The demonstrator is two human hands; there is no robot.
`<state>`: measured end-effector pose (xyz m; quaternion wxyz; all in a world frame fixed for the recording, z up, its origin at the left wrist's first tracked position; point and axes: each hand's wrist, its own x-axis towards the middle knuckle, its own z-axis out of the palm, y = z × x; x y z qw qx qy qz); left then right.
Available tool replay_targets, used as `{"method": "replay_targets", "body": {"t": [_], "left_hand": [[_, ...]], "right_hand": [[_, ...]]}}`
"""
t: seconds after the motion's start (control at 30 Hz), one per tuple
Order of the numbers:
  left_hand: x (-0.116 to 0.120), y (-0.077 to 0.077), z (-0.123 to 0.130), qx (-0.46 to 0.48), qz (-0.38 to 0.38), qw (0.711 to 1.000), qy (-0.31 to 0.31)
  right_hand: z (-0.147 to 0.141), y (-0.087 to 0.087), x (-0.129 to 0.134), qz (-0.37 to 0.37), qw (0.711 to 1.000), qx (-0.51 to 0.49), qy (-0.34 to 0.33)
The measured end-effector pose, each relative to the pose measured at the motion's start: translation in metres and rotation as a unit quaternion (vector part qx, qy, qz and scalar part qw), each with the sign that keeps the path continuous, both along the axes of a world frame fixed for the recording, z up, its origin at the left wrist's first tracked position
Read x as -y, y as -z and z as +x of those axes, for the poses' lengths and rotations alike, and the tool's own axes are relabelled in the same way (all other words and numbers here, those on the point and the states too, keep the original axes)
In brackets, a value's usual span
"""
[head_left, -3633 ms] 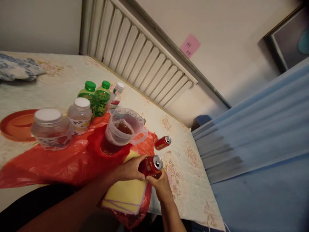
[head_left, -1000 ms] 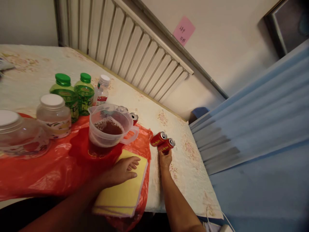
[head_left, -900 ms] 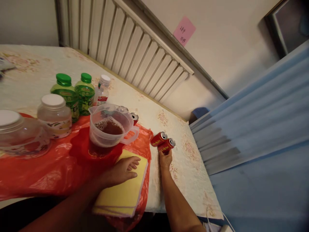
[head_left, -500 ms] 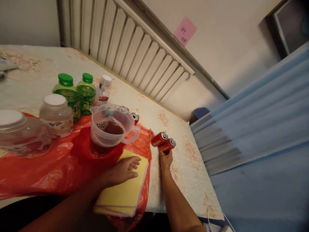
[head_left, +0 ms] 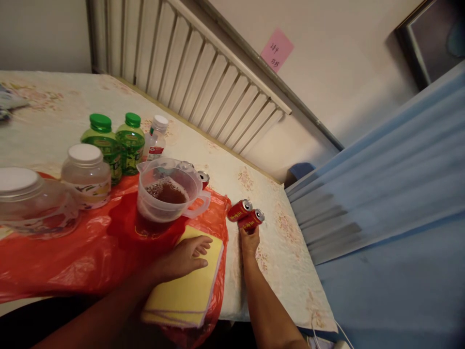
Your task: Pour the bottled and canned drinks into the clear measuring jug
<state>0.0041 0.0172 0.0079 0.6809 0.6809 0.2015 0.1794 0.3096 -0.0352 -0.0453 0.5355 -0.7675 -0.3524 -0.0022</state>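
Note:
My right hand (head_left: 250, 241) is closed around the lower part of a red drink can (head_left: 252, 219), which stands on the tablecloth. Right beside it stands another red can (head_left: 240, 210); the tops of both look opened. My left hand (head_left: 191, 254) hovers over or rests on a folded yellow cloth (head_left: 181, 295), fingers loosely apart and holding nothing; contact is hard to tell. Just beyond that hand, a clear plastic measuring jug (head_left: 170, 211) with foamy brown liquid stands on a red plastic sheet (head_left: 90, 257). Behind the jug's handle, more can tops (head_left: 204, 176) show, partly hidden.
Left of the jug stand two white-lidded jars, a nearer one (head_left: 32, 203) and a smaller one (head_left: 86, 177). Green-capped bottles (head_left: 131, 144) and a white-capped bottle (head_left: 156, 138) are behind. A radiator (head_left: 203, 77) lines the wall; a blue curtain (head_left: 381, 203) hangs right.
Both hands and the objects keep their places. Only the camera's view has shifted very slightly.

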Motion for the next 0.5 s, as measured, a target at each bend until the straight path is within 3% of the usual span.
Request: {"method": "replay_targets", "body": {"t": [0.17, 0.5], "left_hand": [[0.001, -0.0016, -0.0005, -0.001, -0.004, 1.0, -0.004], [0.0004, 0.0003, 0.0, -0.001, 0.0, 1.0, -0.003]], "right_hand": [[0.0, 0.0013, 0.0003, -0.013, 0.997, -0.006, 0.079], [-0.0021, -0.0009, -0.0005, -0.015, 0.997, -0.017, 0.075]]}}
